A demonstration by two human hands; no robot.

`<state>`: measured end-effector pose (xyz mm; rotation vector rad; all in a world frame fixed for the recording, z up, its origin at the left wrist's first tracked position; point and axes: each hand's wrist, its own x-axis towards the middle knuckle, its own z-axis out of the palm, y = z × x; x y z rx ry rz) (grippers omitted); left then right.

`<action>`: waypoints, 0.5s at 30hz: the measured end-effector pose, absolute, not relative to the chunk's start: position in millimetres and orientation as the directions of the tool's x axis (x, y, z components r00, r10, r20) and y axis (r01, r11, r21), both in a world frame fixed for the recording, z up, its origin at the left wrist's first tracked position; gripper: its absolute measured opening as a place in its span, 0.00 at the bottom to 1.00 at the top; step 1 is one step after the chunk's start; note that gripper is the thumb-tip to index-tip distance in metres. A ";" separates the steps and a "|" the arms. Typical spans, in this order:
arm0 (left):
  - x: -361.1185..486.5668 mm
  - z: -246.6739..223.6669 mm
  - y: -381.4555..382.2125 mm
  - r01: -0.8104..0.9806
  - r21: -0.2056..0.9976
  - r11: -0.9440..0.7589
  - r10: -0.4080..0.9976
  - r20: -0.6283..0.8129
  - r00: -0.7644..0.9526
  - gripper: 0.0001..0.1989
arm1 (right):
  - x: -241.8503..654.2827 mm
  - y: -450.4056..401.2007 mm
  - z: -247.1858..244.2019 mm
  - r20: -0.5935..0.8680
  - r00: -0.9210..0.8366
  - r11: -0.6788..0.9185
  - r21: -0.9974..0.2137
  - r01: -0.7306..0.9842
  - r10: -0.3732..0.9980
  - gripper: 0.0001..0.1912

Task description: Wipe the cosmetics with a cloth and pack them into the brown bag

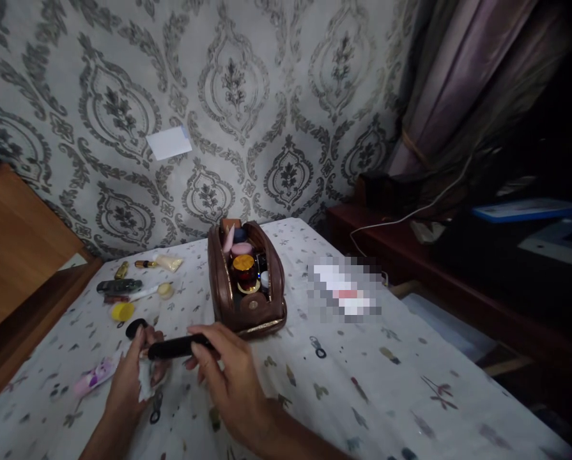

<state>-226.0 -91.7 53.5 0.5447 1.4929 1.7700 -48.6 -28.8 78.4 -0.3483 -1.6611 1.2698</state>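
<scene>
My right hand (232, 374) pinches a black cylindrical stick (177, 347) that lies sideways, its left end at the fingers of my left hand (132, 370). My left hand is closed round a white cloth or tissue (146, 378); a round black piece (136, 328) shows at its fingertips. Beyond both hands stands an open brown zip bag (221, 287) holding an amber jar with a gold lid (245, 267), a pink item (242, 250) and other small containers. A pink and white tube (94, 377) lies left of my left hand.
On the patterned tablecloth (333, 396), a yellow lid (123, 311), a dark green case (119, 286), a cream tube (169, 262) and small items lie back left. A blurred white item (343, 291) is right of the bag. A wooden panel (22, 243) borders the left.
</scene>
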 end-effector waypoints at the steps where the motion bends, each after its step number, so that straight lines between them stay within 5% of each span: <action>1: -225.0 52.2 -91.2 -0.276 0.961 -0.027 0.778 -0.154 -0.610 0.28 | -44.4 -23.6 86.1 0.514 -0.474 0.399 -0.857 -0.327 0.715 0.13; 6: -219.1 47.0 -88.5 -0.312 0.947 -0.078 0.847 -0.102 -0.521 0.26 | -14.3 18.7 131.5 0.518 -0.410 0.400 -0.851 -0.341 0.751 0.12; 15: -221.5 42.8 -87.5 -0.304 0.953 0.014 0.810 -0.189 -0.555 0.24 | 3.8 116.5 165.9 0.623 -0.278 0.638 -0.769 -0.046 0.731 0.10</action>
